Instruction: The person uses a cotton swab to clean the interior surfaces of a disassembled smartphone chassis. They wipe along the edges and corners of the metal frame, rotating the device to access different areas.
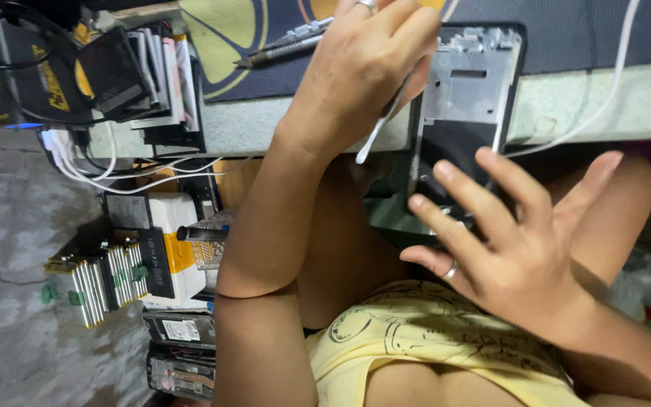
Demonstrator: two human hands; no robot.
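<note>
Left hand [359,64] is pinched shut on a thin white tool [378,128]. Right hand [521,252] is open, fingers splayed, fingertips resting on the near end of the phone frame [469,90]. Hands apart, with the frame between them. Frame lies across the bench [642,98] edge, long axis pointing away from the body, bare metal end farthest out. Left hand sits just left of that far half and looks to overlap its edge. Tool's free end angles down-left, away from the frame. Screwdriver [284,45] lies on the mat [220,45] beyond.
</note>
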